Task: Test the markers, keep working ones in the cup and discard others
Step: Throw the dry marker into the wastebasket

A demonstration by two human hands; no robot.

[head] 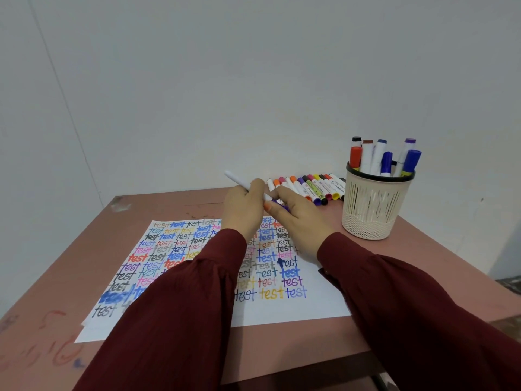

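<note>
Marker (234, 178), white with a purple end, hung over the far part of the written-on paper (270, 309), its long axis slanting from between the hands up and away to the left. The left grip (243, 213) was curled round the barrel and the right grip (298, 218) pinched the purple end, though I could not tell whether that was cap or tip. Just beyond lay a row of capped markers (310, 187) by the far edge of the bench (423, 263), and the cup (372, 207) stood upright to the right, nearer the right grip, with open bench between.
</note>
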